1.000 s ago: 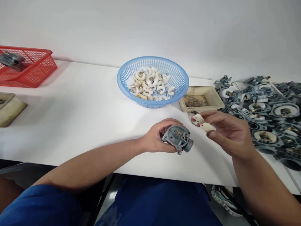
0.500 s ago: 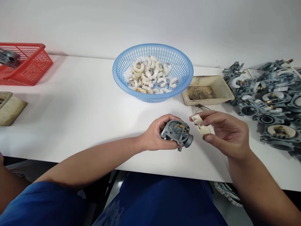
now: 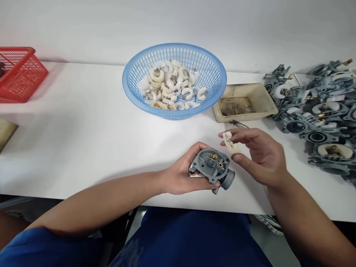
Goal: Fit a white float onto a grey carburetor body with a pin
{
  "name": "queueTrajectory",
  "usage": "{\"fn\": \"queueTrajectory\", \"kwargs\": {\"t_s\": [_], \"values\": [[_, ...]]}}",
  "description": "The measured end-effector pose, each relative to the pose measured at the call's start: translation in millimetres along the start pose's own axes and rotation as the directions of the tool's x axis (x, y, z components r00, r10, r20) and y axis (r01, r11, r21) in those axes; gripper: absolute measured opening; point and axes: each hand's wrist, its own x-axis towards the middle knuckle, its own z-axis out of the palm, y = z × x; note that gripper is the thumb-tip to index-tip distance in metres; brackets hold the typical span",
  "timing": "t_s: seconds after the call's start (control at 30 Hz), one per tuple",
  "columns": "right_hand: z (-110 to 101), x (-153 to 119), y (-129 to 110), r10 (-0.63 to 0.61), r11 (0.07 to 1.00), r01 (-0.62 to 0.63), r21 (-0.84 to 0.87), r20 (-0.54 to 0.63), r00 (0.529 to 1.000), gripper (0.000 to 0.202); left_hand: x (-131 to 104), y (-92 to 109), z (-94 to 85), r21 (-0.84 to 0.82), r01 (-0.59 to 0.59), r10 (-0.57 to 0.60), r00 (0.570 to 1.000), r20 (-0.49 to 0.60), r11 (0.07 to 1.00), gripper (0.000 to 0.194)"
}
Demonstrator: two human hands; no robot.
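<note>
My left hand grips a grey metal carburetor body with brass fittings on its upturned face, held just above the near part of the white table. My right hand pinches a small white plastic float piece between thumb and fingers, just right of and slightly above the carburetor body, a little apart from it. Both forearms reach in from the bottom of the view.
A blue round basket of several white float pieces stands behind the hands. A beige tray of small metal pins lies to its right. A pile of grey carburetor bodies fills the right. A red basket is far left.
The view has shifted, so the basket and tray sit higher and further left. My right hand brought the white piece closer to the carburetor body, which my left hand drew slightly nearer to me.
</note>
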Motion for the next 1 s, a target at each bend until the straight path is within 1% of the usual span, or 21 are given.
{"fn": "queueTrajectory", "kwargs": {"t_s": [0.07,0.13,0.2,0.27,0.37,0.43,0.53,0.6,0.67,0.77,0.83,0.9,0.97,1.0], "values": [[0.7,0.7,2.1,0.042,0.999,-0.042,-0.005,-0.003,0.999,0.061,0.2,-2.8,2.1,-0.024,0.004,-0.004,1.000,-0.001,1.000,0.051],[0.7,1.4,2.5,0.060,0.998,-0.061,0.025,0.034,0.998,0.068,2.0,-4.8,2.0,-0.056,-0.010,0.008,1.000,-0.027,0.998,0.055],[0.1,1.6,2.0,0.049,0.998,-0.051,0.027,0.068,0.996,0.065,4.8,-5.6,-0.4,-0.041,-0.034,0.030,0.995,-0.095,0.999,0.061],[-0.7,1.2,1.7,0.030,1.000,-0.030,-0.003,0.080,0.996,0.060,7.5,-5.5,-4.0,0.027,-0.048,0.052,0.986,-0.158,0.998,0.067],[-1.9,-0.2,2.3,0.018,0.999,-0.014,-0.053,0.076,0.997,0.060,9.1,-4.0,-7.8,0.080,-0.016,0.031,0.983,-0.183,0.997,0.072],[-2.7,-1.1,2.9,0.017,0.998,-0.012,-0.066,0.076,0.997,0.060,8.4,-3.1,-8.7,0.036,0.005,0.002,0.985,-0.175,0.999,0.070],[-3.8,-2.1,3.2,0.018,0.995,-0.011,-0.099,0.068,0.998,0.060,6.0,-3.1,-9.4,-0.060,0.036,-0.045,0.987,-0.152,0.998,0.058],[-4.2,-2.7,3.5,0.023,0.993,-0.016,-0.114,0.057,0.998,0.060,4.6,-3.8,-10.2,-0.106,0.080,-0.095,0.986,-0.137,0.991,0.053],[-3.9,-3.2,4.2,0.030,0.994,-0.024,-0.105,0.056,0.998,0.059,3.8,-5.1,-11.0,-0.148,0.118,-0.138,0.982,-0.132,0.982,0.050],[-1.1,-3.3,5.5,0.054,0.993,-0.049,-0.108,0.052,0.997,0.057,3.7,-7.1,-11.1,-0.229,0.124,-0.155,0.980,-0.125,0.965,0.047],[2.2,-2.8,6.3,0.070,0.988,-0.063,-0.143,0.041,0.997,0.054,3.5,-7.6,-10.0,-0.271,0.122,-0.154,0.983,-0.100,0.955,0.053],[5.4,-2.0,6.7,0.082,0.982,-0.074,-0.176,0.040,0.996,0.052,2.6,-6.6,-7.7,-0.279,0.145,-0.167,0.984,-0.055,0.949,0.067],[7.3,-1.4,6.6,0.094,0.978,-0.085,-0.193,0.043,0.995,0.051,1.4,-4.5,-4.8,-0.235,0.173,-0.191,0.980,-0.056,0.956,0.084],[7.6,-1.2,6.3,0.098,0.977,-0.088,-0.195,0.041,0.994,0.051,1.1,-3.4,-3.7,-0.204,0.183,-0.202,0.976,-0.076,0.962,0.087]]}}
